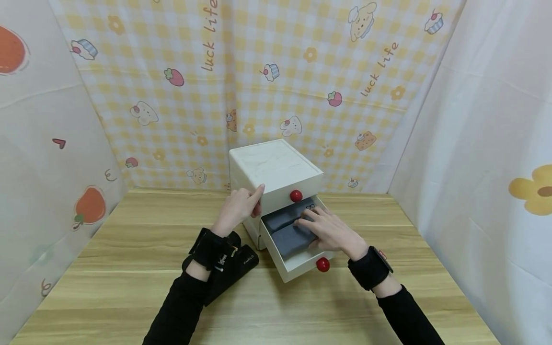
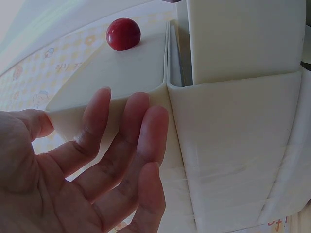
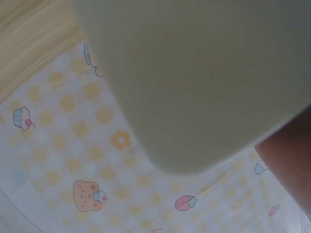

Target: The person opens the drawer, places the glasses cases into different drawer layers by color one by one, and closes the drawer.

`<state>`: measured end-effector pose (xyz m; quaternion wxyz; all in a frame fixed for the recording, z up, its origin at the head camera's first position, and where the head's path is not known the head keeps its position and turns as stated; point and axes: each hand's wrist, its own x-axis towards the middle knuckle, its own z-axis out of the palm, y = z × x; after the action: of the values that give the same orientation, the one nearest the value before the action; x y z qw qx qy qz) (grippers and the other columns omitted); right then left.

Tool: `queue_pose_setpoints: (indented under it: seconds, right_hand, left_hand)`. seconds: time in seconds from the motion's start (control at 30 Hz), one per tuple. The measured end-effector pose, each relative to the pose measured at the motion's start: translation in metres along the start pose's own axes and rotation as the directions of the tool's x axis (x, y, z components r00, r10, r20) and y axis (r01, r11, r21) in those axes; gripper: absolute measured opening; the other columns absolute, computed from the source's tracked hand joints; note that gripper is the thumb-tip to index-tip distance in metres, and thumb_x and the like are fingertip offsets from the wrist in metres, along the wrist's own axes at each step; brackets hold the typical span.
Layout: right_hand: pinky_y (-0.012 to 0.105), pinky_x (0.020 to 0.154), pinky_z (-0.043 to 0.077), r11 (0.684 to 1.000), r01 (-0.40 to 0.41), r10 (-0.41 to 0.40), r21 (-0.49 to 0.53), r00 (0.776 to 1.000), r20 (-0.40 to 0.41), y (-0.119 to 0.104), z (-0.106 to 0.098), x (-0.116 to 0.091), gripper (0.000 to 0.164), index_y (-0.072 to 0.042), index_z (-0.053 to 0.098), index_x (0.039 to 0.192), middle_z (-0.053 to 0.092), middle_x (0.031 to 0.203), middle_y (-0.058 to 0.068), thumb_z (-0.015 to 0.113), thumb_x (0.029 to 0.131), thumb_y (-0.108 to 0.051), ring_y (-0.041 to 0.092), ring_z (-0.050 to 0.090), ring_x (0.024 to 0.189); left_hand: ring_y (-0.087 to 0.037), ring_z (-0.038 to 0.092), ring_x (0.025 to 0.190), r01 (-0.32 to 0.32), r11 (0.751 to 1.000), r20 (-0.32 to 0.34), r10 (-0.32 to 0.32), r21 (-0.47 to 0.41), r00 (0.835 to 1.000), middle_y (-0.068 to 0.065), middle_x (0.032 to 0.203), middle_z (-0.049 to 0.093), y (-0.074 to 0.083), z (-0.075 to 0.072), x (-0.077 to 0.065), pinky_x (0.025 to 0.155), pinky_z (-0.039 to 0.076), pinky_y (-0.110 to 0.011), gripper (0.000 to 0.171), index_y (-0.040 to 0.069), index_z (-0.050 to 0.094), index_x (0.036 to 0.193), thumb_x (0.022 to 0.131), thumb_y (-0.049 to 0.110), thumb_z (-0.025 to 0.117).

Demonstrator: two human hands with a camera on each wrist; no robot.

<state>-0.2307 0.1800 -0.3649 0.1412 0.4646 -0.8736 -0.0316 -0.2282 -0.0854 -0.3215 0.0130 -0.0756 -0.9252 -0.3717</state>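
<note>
A small white two-drawer cabinet [image 1: 276, 160] stands with its lower drawer [image 1: 286, 275] pulled out. Two folded dark grey cloth items [image 1: 290, 239] lie inside, one with a small glasses-shaped mark. My left hand [image 1: 239, 208] rests at the cabinet's upper left edge, index finger extended along the top. In the left wrist view, its loosely bent fingers [image 2: 153, 136] lie by the cabinet's side and hold nothing. Over the drawer, my right hand [image 1: 329, 230] reaches in with fingers spread on the grey cloth. The drawer wall hides it in the right wrist view, except a patch of skin.
Below my left wrist lies a black elongated object [image 1: 243, 263] with light lettering, partly covered by the wrist strap. Red round knobs [image 1: 296, 196] stick out from both drawer fronts. Patterned cloth [image 1: 172, 120] hangs behind the wooden table [image 1: 129, 268], with white cloth at both sides.
</note>
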Motion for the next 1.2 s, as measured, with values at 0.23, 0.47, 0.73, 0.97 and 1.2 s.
queue_pose_setpoints:
  seconds: [0.23,0.47,0.73,0.97,1.2]
  right_hand:
    - [0.044,0.08,0.05,0.999,-0.023,0.022,0.027,0.999,0.038,0.002,0.003,0.001,0.062,-0.018,0.058,0.121,0.057,0.116,0.007,0.086,0.066,-0.025,0.027,0.053,0.099]
    - [0.042,0.082,0.05,0.998,-0.036,0.033,0.057,0.998,0.044,0.003,0.006,0.002,0.06,-0.018,0.058,0.121,0.056,0.116,0.006,0.084,0.067,-0.022,0.026,0.053,0.1]
    - [0.042,0.084,0.049,0.993,-0.066,0.061,0.095,0.996,0.058,0.002,0.005,0.002,0.059,-0.017,0.057,0.12,0.056,0.116,0.005,0.083,0.067,-0.019,0.024,0.054,0.101]
    - [0.039,0.083,0.049,0.987,-0.066,0.06,0.145,0.997,0.046,0.004,0.002,-0.004,0.054,-0.015,0.059,0.118,0.057,0.114,0.005,0.083,0.07,-0.016,0.022,0.055,0.1]
    - [0.032,0.076,0.051,0.989,0.027,-0.005,0.147,0.989,-0.148,0.002,-0.005,-0.024,0.038,-0.008,0.065,0.108,0.062,0.104,0.005,0.08,0.074,-0.014,0.017,0.06,0.09]
  left_hand:
    - [-0.017,0.054,0.056,0.005,1.0,-0.003,-0.005,0.0,1.0,-0.004,0.064,0.068,0.0,0.001,0.0,0.057,0.035,-0.027,0.07,0.009,0.069,0.064,0.101,0.052,0.028]
    - [-0.017,0.054,0.056,0.003,1.0,-0.003,-0.003,-0.001,1.0,-0.005,0.064,0.067,-0.001,0.001,0.0,0.057,0.034,-0.027,0.07,0.009,0.069,0.064,0.1,0.053,0.028]
    - [-0.016,0.057,0.057,0.005,1.0,-0.006,-0.005,-0.01,1.0,-0.004,0.064,0.068,-0.001,0.002,0.0,0.057,0.036,-0.027,0.07,0.009,0.069,0.064,0.1,0.053,0.029]
    - [-0.016,0.057,0.057,0.008,1.0,-0.005,-0.008,-0.01,1.0,-0.004,0.064,0.068,-0.002,0.001,0.0,0.058,0.036,-0.027,0.07,0.009,0.069,0.064,0.1,0.054,0.029]
    - [-0.016,0.056,0.057,0.011,1.0,-0.01,-0.011,-0.02,1.0,-0.004,0.065,0.068,-0.002,0.002,0.0,0.056,0.035,-0.027,0.07,0.009,0.069,0.064,0.1,0.054,0.029]
